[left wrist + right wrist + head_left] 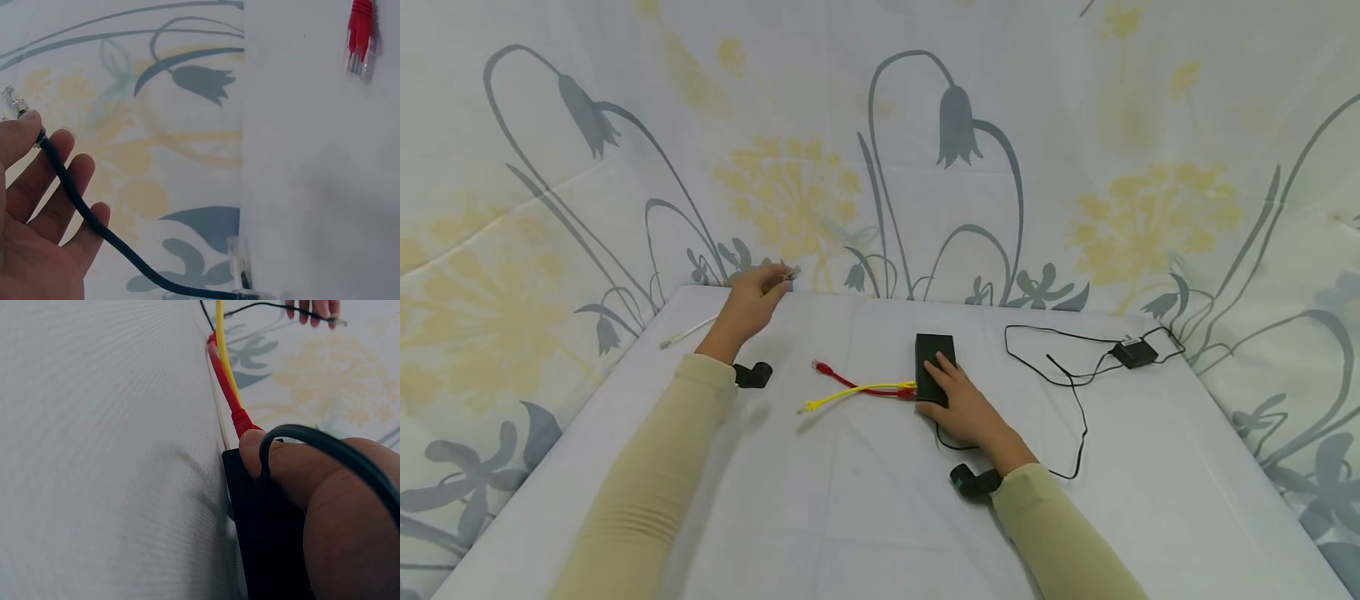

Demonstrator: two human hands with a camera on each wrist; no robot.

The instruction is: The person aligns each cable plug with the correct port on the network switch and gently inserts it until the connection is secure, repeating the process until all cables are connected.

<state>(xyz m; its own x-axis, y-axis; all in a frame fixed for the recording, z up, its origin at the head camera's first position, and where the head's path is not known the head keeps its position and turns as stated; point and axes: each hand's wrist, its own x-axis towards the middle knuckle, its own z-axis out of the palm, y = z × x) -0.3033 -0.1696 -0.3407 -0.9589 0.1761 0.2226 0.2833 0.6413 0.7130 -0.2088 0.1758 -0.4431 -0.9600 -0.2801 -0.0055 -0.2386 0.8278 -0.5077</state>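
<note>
- My left hand (748,304) pinches one clear plastic plug (14,100) of a dark, round-jacketed cable (94,220), left of the flat black rectangular box (935,358) and toward the wall.
- My right hand (961,408) is spread on the box, fingers extended over its top, thumb by its near left corner; it is the nearer of my hands to it.
- The relation I judge decisive: the box's long axis points away from me, and its left side, where a red cable (222,375) and a yellow cable (835,397) meet it, faces my left hand across bare white desk (850,500).
- Any other sockets on that side are hidden from me.
- The dark cable's other plug is blurred, cut off by the left wrist view's lower edge.
- Well left of the box, a thin white cable (688,332) disappears behind my left arm.
- I cannot tell whether the looping black cord (331,444) touches my right thumb.
</note>
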